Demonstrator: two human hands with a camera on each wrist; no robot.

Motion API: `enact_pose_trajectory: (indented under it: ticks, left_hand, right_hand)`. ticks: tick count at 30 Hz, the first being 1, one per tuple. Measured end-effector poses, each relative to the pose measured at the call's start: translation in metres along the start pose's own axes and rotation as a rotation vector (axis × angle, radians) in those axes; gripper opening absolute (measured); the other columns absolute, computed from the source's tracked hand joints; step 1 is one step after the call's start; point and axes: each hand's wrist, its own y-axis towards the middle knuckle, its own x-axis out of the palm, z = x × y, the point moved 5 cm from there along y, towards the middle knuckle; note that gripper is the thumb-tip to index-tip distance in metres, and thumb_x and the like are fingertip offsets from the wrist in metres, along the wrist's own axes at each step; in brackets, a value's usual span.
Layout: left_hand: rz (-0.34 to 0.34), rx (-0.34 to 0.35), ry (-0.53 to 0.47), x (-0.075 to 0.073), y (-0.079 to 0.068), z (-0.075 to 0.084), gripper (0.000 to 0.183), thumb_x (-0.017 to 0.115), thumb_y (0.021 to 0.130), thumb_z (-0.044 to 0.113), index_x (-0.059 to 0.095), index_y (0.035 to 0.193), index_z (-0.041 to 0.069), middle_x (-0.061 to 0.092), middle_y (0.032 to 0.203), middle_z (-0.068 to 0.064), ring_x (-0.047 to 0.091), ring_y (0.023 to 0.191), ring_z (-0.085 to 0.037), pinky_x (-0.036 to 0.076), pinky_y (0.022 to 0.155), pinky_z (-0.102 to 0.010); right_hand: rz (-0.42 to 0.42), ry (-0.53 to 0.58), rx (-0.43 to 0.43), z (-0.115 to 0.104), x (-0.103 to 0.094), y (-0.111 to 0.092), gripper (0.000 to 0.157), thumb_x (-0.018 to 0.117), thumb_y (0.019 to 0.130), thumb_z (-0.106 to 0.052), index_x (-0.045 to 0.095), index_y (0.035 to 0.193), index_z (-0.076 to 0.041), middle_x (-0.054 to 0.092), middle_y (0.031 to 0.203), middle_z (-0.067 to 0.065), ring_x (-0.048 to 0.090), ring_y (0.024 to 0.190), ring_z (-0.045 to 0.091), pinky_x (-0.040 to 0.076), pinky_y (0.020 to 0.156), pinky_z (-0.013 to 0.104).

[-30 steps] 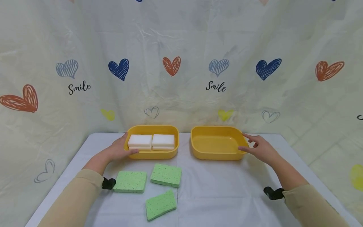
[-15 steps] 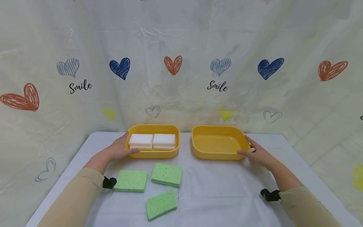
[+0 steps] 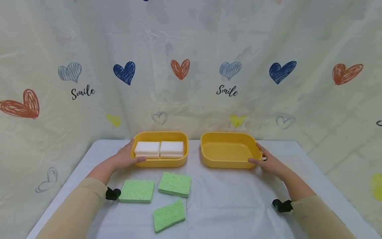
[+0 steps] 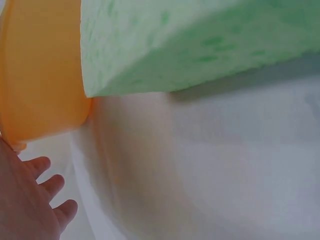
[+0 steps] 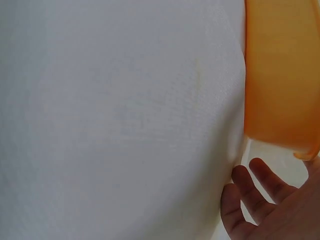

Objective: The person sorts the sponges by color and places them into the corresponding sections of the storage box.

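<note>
In the head view my left hand (image 3: 123, 157) grips the left end of a yellow tray (image 3: 161, 163), thumb over its front rim. White sponge blocks (image 3: 147, 148) lie side by side inside that tray. My right hand (image 3: 270, 161) grips the right end of a second yellow tray (image 3: 228, 164), its thumb at the front rim and a finger round the far side; the bare floor of this tray shows. In both wrist views the other fingers spread loosely below the tray's end. Three green speckled sponges lie in front: one left (image 3: 136, 191), one middle (image 3: 174, 184), one nearest (image 3: 169, 215).
Both trays stand at the back of a table with a white cloth (image 3: 221, 199), a narrow gap between them. Right behind hangs a pale curtain (image 3: 203, 99) printed with hearts. The left forearm passes close beside the left green sponge.
My right hand has moved slightly left and closed in on the right tray's end, its finger now against the far side. The left hand, trays and sponges stay in place.
</note>
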Motion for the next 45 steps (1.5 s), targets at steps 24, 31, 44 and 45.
enact_pose_trajectory:
  ticks: [24,31,44,45]
  left_hand:
    - [0.025,-0.038,0.126,-0.011,-0.022,0.007,0.108,0.063,0.090,0.059,0.002,0.158,0.001,0.015,0.160,-0.029,0.017,0.144,-0.049,0.018,0.112,-0.067]
    - [0.058,-0.048,0.200,-0.020,-0.040,0.015,0.113,0.056,0.083,0.076,0.004,0.161,0.013,0.015,0.161,-0.026,0.016,0.144,-0.050,0.019,0.109,-0.071]
    - [0.089,0.153,0.304,0.001,-0.075,0.056,0.107,0.056,0.078,0.080,0.027,0.157,0.015,0.033,0.158,-0.014,0.030,0.143,-0.040,0.029,0.111,-0.061]
    - [0.088,0.164,0.308,0.003,-0.078,0.060,0.104,0.059,0.079,0.078,0.029,0.157,0.015,0.034,0.157,-0.013,0.031,0.142,-0.039,0.030,0.111,-0.060]
  right_hand:
    - [-0.014,0.021,0.004,-0.001,-0.001,-0.003,0.120,0.063,0.079,-0.074,-0.008,0.160,-0.020,0.017,0.153,0.033,0.027,0.131,0.054,0.022,0.105,0.073]
    - [-0.016,0.030,0.010,0.001,-0.001,-0.001,0.124,0.063,0.075,-0.078,-0.008,0.160,-0.021,0.016,0.154,0.033,0.026,0.132,0.053,0.022,0.105,0.073]
    - [-0.022,0.027,0.013,0.002,-0.002,-0.002,0.121,0.063,0.078,-0.076,-0.008,0.160,-0.021,0.018,0.153,0.033,0.028,0.131,0.053,0.023,0.105,0.073]
    - [-0.024,0.027,0.011,0.002,-0.002,-0.002,0.121,0.063,0.078,-0.076,-0.008,0.160,-0.021,0.018,0.153,0.033,0.028,0.131,0.053,0.023,0.105,0.073]
